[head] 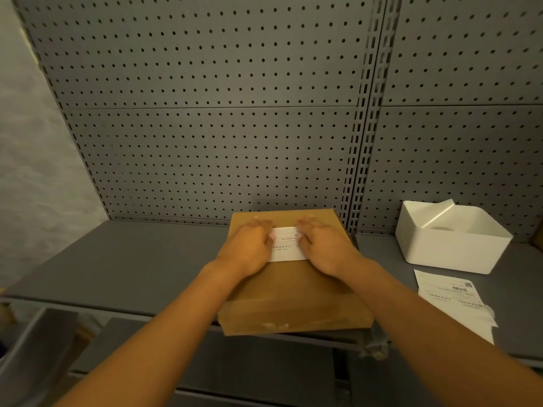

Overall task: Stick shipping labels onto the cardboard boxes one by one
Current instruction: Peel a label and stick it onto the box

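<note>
A brown cardboard box point(293, 289) lies flat at the lower centre of the frame on a grey shelf point(132, 259), its near edge reaching just past the shelf's front lip. A white shipping label point(286, 245) sits on the upper part of the box's top face, with small print that is too blurred to read. The left hand point(249, 248) rests palm down over the label's left end, and the right hand point(323, 245) lies palm down over its right end; the fingers point(308, 227) of both hands are stretched out fairly straight and press flat on the label and the cardboard, gripping nothing. Both bare forearms run in from the bottom edge of the frame. At the right of the frame a white plastic bin point(449, 248) stands on the shelf, well apart from the box, and just below it lies a stack of printed label sheets point(452, 298). A grey pegboard wall point(205, 113) fills the upper part of the frame behind the shelf.
</note>
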{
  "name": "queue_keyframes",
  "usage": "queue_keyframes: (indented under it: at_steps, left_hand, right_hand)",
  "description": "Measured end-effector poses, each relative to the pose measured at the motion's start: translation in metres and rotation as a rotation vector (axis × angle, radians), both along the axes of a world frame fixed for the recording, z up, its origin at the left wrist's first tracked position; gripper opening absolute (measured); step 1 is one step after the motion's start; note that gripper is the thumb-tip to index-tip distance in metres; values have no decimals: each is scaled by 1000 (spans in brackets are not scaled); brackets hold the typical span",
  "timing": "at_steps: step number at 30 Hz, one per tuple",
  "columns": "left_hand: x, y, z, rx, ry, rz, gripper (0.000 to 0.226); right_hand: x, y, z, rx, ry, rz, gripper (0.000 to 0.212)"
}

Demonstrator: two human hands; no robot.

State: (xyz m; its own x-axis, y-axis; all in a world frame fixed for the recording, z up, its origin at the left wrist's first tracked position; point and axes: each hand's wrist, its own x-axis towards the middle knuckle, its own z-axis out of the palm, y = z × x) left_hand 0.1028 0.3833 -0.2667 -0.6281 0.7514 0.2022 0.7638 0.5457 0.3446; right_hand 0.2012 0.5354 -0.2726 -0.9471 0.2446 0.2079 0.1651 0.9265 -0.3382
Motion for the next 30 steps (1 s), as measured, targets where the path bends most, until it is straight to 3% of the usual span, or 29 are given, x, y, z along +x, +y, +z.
queue_keyframes:
  at_steps: [3,7,12,17,22,24,27,30]
  left_hand:
    - [4,7,-3,-60,-22,-19,32]
    - [-8,-9,-1,-38,-17,136,27]
    - [9,9,1,-43,-66,-17,30]
    - [-3,-10,4,-29,-35,133,24]
    - [29,9,2,-36,-73,-53,33]
    - [25,-4,1,-46,-72,-1,43]
    - [14,-28,0,13,-78,84,36]
    - [31,-16,1,52,-44,13,35]
  right_hand:
    - [-5,-15,-1,25,-102,51,45]
    - [6,6,1,9,-62,-153,22]
    - [-4,-21,0,-39,-76,6,43]
    - [13,13,2,-34,-46,-216,20]
    - [5,-20,-10,-35,-55,28,40]
    - [17,-12,-7,15,-120,-6,45]
    - [34,9,-5,2,-77,-134,37]
    - [27,-20,-6,-14,-32,-65,42]
